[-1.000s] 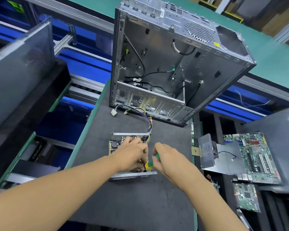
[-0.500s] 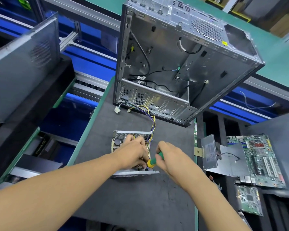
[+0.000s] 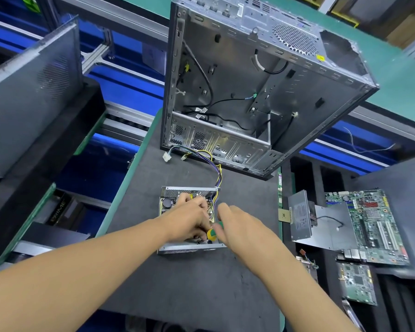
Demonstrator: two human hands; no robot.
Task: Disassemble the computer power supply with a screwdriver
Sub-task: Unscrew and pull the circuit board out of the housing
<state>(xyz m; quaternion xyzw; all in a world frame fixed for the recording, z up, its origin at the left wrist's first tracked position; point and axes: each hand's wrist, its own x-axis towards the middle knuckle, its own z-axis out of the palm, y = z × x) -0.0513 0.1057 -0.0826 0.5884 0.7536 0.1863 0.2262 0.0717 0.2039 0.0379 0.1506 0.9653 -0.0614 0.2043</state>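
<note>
open supply (image 3: 177, 193) flat on the mat (image 3: 189, 288), in front of the empty case (image 3: 237, 92), its wires (image 3: 216, 173) trailing toward the case. left hand (image 3: 189, 219) lies over the board, fingers bent down; whether they pinch anything is hidden. right hand (image 3: 240, 224), just beside it, grips the screwdriver (image 3: 211, 233), tip down by the near rail. judged: a stiff steel tray, likely weighty and sharp-edged, with fragile parts inside. hold it by the side walls, not the components.
</note>
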